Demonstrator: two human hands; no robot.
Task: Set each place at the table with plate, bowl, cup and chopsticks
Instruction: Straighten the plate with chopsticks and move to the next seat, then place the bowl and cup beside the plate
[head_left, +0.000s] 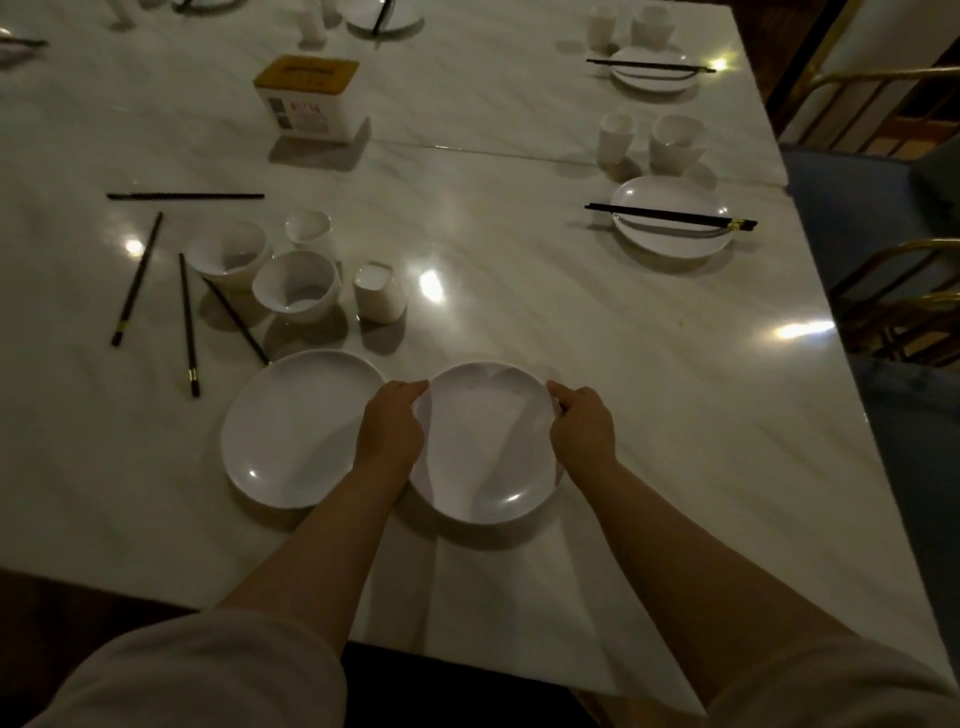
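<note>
A white marble tabletop (519, 322) seen from above, dimly lit, with the person's two bare forearms reaching in from the near edge. Toward the left edge lie loose dark chopsticks (136, 280), scattered singly at different angles, with one more stick (185, 196) lying crosswise farther back. Just right of them stands a cluster of white ware: two bowls (295, 287) side by side and two small cups (379, 292), one behind the bowls and one to their right. Behind the cluster, toward the far edge, sits a white box with a yellow top (310, 98). Near the front edge, a white plate (291, 431) lies flat on the tabletop. The left hand (390, 423) crosses over that plate's right rim, its fingers curled on the left rim of a second white plate (485, 441), which lies just right of the first, the two rims touching or nearly so. The right hand (582, 421) grips the second plate's right rim with fingers closed on the edge. Along the right edge, well apart from the hands, two places are laid: each has a plate with a pair of chopsticks (670, 215) resting across it, and a cup and bowl (678, 143) standing behind it.
</note>
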